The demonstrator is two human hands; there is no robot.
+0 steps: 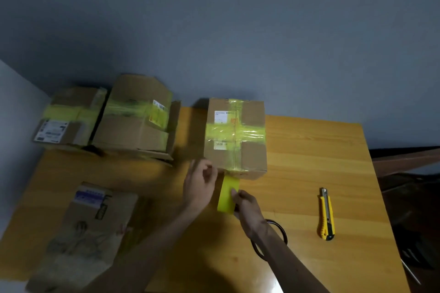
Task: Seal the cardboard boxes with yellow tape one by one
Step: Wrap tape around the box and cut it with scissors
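The rectangular brown cardboard box (253, 112) under work stands on the yellow-orange wooden table (309, 150), near the centre of its far edge. Two bands of translucent yellow tape cross on the box's top face, one running front to back and one side to side, and both pass over white labels. A strip of yellow tape (229, 183) leaves the near edge of the box and runs toward the person to the roll of yellow tape (225, 204), which is held just in front of the box. The right hand (250, 209) grips the roll, with fingers curled round it and the thumb on the outer face of the tape. The left hand (201, 185) is just beside the near left corner of the box, left of the strip, with its fingers curled. Motion blur prevents telling whether it pinches or touches anything. A yellow-and-black utility knife (326, 215) lies flat on the table to the right, well apart from the box. A thin dark ring (282, 231) lies on the table, partly hidden under the right forearm. At the far left, a small taped cardboard box (71, 97) and a larger taped cardboard box (133, 133) stand side by side against the grey-blue wall (238, 31). A flat brown cardboard package (95, 233) with a blue-and-white label lies at the near left.
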